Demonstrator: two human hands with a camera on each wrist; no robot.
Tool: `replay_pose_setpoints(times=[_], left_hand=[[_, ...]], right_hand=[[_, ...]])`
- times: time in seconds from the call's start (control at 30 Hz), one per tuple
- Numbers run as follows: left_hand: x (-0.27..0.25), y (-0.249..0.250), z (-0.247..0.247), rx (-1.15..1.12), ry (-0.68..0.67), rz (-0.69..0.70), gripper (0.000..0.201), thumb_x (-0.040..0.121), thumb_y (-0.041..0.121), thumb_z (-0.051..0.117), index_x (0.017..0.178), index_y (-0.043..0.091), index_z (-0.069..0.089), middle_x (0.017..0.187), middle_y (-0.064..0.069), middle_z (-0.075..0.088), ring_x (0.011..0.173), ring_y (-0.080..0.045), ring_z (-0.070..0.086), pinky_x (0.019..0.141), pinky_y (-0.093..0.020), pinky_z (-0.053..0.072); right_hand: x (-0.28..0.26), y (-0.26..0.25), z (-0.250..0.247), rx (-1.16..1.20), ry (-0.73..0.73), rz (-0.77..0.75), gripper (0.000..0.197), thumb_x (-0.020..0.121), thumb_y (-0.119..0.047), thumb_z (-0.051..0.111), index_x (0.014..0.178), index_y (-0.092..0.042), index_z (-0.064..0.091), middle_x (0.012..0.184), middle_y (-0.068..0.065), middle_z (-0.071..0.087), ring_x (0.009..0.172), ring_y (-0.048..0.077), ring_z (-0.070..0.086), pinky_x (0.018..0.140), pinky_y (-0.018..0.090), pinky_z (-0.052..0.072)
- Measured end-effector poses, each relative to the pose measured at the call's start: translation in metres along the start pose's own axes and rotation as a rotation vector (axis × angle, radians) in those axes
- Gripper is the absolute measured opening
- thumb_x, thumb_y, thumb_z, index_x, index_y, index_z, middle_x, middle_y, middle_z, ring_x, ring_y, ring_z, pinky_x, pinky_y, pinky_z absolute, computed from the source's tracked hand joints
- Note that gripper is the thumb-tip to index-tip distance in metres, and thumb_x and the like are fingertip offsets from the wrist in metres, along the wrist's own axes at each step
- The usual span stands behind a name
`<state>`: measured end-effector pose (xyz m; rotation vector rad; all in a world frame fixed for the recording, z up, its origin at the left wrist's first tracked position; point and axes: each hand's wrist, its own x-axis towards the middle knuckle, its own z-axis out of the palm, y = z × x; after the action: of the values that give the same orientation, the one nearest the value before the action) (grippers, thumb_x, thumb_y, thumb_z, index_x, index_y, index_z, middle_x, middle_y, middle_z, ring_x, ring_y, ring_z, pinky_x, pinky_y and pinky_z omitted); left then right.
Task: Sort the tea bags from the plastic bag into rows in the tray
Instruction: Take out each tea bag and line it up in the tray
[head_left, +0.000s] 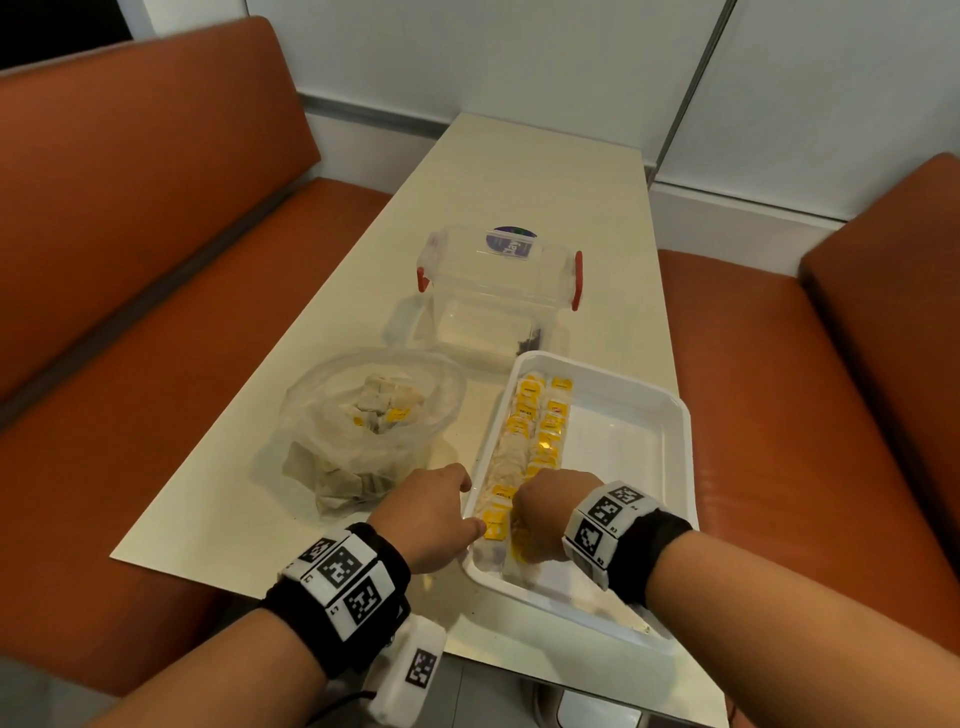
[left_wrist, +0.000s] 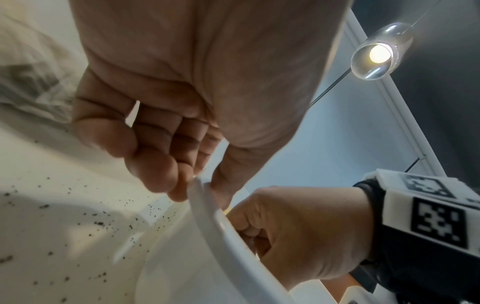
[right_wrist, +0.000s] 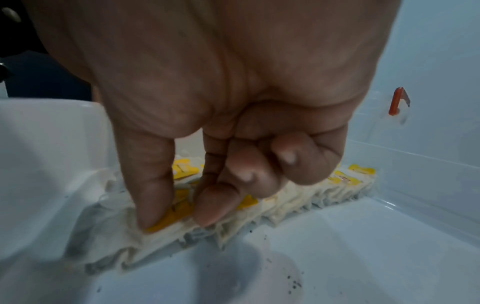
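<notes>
In the head view, a white tray (head_left: 670, 415) is seen at the lower right of the table (head_left: 519, 171), with two rows of tea bags (head_left: 530, 441) packed along its left wall, presumably so that room is left for further rows. The plastic bag (head_left: 363, 415), with more tea bags inside, lies just left of the tray, within easy reach. The left hand (head_left: 431, 514) is placed on the tray's left rim, probably to steady it. The right hand (head_left: 550, 512) is lowered onto the near end of the rows. A clear lidded box (head_left: 501, 291) stands behind.

In the left wrist view, the tray's rim (left_wrist: 221, 226) is pinched between the left thumb and curled fingers (left_wrist: 153, 168); a narrow grip on the rim.

In the right wrist view, a yellow tag (right_wrist: 171, 216) at the row's end is nipped between the right thumb and forefinger, the other fingers (right_wrist: 259, 172) curled away, seemingly to seat that bag in line.
</notes>
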<state>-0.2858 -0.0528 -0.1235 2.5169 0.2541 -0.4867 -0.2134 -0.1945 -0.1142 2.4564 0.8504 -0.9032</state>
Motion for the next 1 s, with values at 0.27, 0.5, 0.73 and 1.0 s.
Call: replay_pose_setpoints(times=[0.27,0.5,0.73,1.0], left_hand=[[0.0,0.001,-0.001,0.011,-0.002,-0.008,0.053,0.087,0.042,0.063,0.133,0.02,0.046,0.118,-0.003,0.062,0.107,-0.019,0.059,0.091,-0.033,0.048],[-0.002,0.002,-0.002,0.009,-0.01,-0.005,0.055,0.086,0.045,0.063,0.133,0.02,0.046,0.116,-0.002,0.063,0.106,-0.018,0.058,0.088,-0.031,0.048],[-0.019,-0.004,-0.059,0.113,0.196,0.058,0.018,0.093,0.039,0.053,0.101,0.024,0.06,0.095,0.003,0.064,0.084,-0.015,0.058,0.072,-0.029,0.046],[0.051,-0.045,-0.1,0.507,0.105,0.154,0.024,0.093,0.027,0.058,0.114,0.019,0.063,0.11,-0.001,0.063,0.097,-0.019,0.055,0.078,-0.027,0.043]], right_hand=[[0.0,-0.01,0.002,-0.014,-0.037,0.026,0.044,0.073,-0.053,0.071,0.101,-0.019,0.068,0.089,-0.001,0.066,0.08,0.021,0.064,0.076,0.035,0.056],[-0.004,-0.003,-0.004,0.004,-0.01,0.034,0.054,0.068,-0.061,0.073,0.098,-0.017,0.067,0.082,-0.001,0.06,0.08,0.022,0.062,0.076,0.036,0.056],[-0.012,0.019,-0.043,0.398,0.3,0.0,0.055,0.08,-0.073,0.049,0.079,-0.018,0.059,0.082,0.0,0.064,0.08,0.018,0.059,0.073,0.034,0.051],[0.026,-0.013,-0.097,0.615,0.433,0.072,0.062,0.086,-0.059,0.055,0.124,-0.01,0.053,0.119,0.008,0.061,0.108,0.026,0.057,0.078,0.03,0.042]])
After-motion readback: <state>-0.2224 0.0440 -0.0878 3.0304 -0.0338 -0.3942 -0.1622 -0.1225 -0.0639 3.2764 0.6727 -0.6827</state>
